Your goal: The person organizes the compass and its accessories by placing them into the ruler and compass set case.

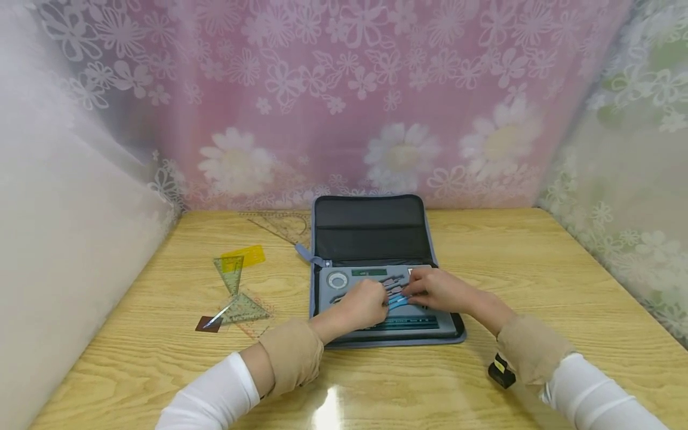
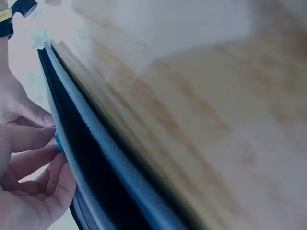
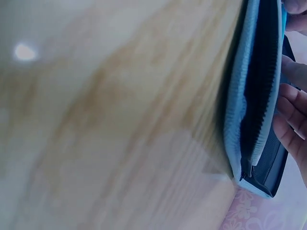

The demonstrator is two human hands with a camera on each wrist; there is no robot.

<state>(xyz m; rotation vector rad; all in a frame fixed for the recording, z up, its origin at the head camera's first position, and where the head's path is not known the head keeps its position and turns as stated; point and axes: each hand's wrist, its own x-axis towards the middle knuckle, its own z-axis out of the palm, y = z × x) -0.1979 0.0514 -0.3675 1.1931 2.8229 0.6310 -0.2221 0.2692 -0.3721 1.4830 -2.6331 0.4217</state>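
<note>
A zippered drawing-set case (image 1: 371, 245) lies unfolded on the table, its grey tray (image 1: 335, 304) facing up. Over the middle of that tray, the fingers of my left hand (image 1: 361, 304) are curled and pinch a slim blue instrument (image 1: 398, 300); its exact kind is hard to make out. At the instrument's other end is my right hand (image 1: 438, 289), fingers bent down close to it, their grip partly hidden. Grey metal drawing instruments (image 1: 391, 280) lie just beyond the fingertips. Dark green pencils (image 1: 411, 322) fill the near side, and a round white tape roll (image 1: 337, 280) occupies the far left corner.
Left of the case lie clear set squares (image 1: 244, 307), a yellow template (image 1: 249, 255) and a dark red square piece (image 1: 208, 324). A larger clear triangle (image 1: 285, 226) is behind them. A small black object (image 1: 501, 371) sits by the right forearm. Flowered curtains (image 1: 355, 107) border the table.
</note>
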